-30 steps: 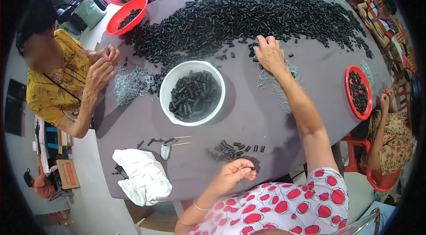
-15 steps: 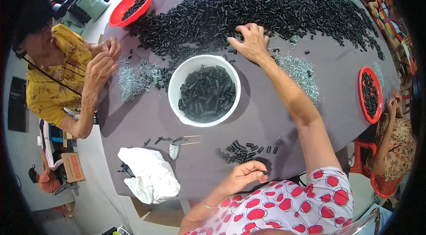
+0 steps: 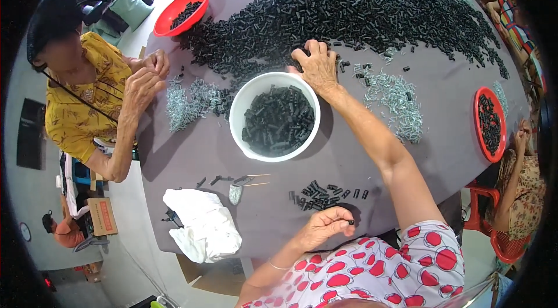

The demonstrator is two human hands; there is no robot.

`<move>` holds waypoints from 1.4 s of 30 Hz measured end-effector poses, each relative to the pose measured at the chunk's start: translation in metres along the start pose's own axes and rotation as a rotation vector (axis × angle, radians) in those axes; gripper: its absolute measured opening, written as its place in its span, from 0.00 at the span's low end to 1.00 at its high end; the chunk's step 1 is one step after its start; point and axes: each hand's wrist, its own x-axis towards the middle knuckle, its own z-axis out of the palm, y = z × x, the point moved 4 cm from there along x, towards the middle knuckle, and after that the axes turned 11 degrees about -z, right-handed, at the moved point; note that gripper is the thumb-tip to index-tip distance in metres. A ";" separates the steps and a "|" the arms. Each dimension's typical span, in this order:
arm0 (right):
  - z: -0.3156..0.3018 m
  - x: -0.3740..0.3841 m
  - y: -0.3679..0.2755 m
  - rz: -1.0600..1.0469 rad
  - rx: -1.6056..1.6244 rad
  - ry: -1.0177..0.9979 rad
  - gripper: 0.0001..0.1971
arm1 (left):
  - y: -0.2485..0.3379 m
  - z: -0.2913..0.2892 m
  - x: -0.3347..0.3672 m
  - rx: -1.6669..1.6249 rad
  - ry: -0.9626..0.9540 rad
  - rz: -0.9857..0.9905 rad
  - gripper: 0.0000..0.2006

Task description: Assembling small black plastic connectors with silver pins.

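Note:
My left hand (image 3: 327,228) is closed near the table's front edge, pinching a small black plastic piece (image 3: 351,222) between thumb and fingertips. A small cluster of black plastic pieces (image 3: 317,194) lies just beyond it. My right hand (image 3: 318,69) is stretched across the table, its fingers apart and bent down at the near edge of a wide heap of black plastic pieces (image 3: 349,14). Whether anything is under its fingertips is hidden. Close to its left stands a white bowl (image 3: 235,125), filled with black pieces (image 3: 279,119).
Piles of small silvery metal parts (image 3: 398,104) lie right and left of the bowl. A white cloth (image 3: 203,223) and thin sticks (image 3: 256,179) are at front left. Red basins (image 3: 164,20) stand at the sides. A co-worker in yellow (image 3: 87,98) works at left; others sit around.
My right hand has shifted left and slightly nearer along the heap's edge, closer to the bowl. My left hand still pinches the black piece. The whole view has shifted a little.

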 end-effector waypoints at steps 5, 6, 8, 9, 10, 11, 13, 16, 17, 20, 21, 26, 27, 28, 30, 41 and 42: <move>-0.002 -0.001 -0.001 -0.100 0.043 0.122 0.20 | -0.003 -0.001 0.002 -0.077 -0.012 0.008 0.09; -0.002 -0.002 -0.001 -0.112 0.041 0.084 0.20 | -0.006 -0.005 0.002 -0.074 -0.007 0.012 0.09; -0.003 -0.003 0.000 -0.165 0.065 0.060 0.16 | -0.007 -0.008 0.004 -0.068 -0.025 0.041 0.10; -0.001 -0.004 0.001 -0.189 0.088 0.012 0.14 | -0.007 -0.008 0.004 -0.067 -0.024 0.040 0.10; -0.001 -0.009 0.000 -0.213 0.077 0.011 0.11 | -0.008 -0.007 0.005 -0.074 -0.034 0.047 0.10; -0.003 -0.013 -0.002 -0.212 0.080 0.011 0.11 | -0.007 -0.006 0.004 -0.082 -0.041 0.055 0.10; -0.008 -0.025 -0.002 -0.257 0.126 0.056 0.09 | -0.009 -0.008 0.004 -0.085 -0.049 0.060 0.11; -0.026 -0.047 -0.009 -0.262 0.194 0.082 0.08 | -0.009 -0.010 0.004 -0.104 -0.033 0.066 0.10; -0.032 -0.057 -0.010 -0.255 0.243 0.109 0.07 | -0.008 -0.009 0.004 -0.101 -0.014 0.051 0.10; -0.050 -0.080 -0.010 -0.278 0.230 0.099 0.06 | -0.004 -0.006 0.006 -0.105 -0.049 0.073 0.10; -0.054 -0.085 -0.012 -0.291 0.219 0.094 0.06 | -0.001 -0.006 0.007 -0.089 -0.055 0.094 0.10; -0.084 -0.130 -0.022 -0.342 0.291 0.040 0.05 | 0.001 -0.006 0.006 -0.053 -0.018 0.110 0.10; -0.091 -0.140 -0.024 -0.367 0.309 0.024 0.06 | 0.001 -0.006 0.006 -0.049 -0.005 0.114 0.10; -0.096 -0.148 -0.023 -0.359 0.312 0.017 0.06 | 0.001 -0.004 0.006 -0.056 -0.003 0.106 0.10; -0.109 -0.166 -0.024 -0.444 0.312 -0.011 0.09 | 0.001 -0.002 0.005 -0.032 0.009 0.124 0.09; -0.161 -0.236 -0.025 -0.452 0.294 -0.303 0.18 | -0.001 0.001 0.001 0.004 0.111 0.116 0.08; -0.162 -0.238 -0.026 -0.454 0.296 -0.302 0.18 | 0.000 0.002 0.001 -0.001 0.107 0.114 0.08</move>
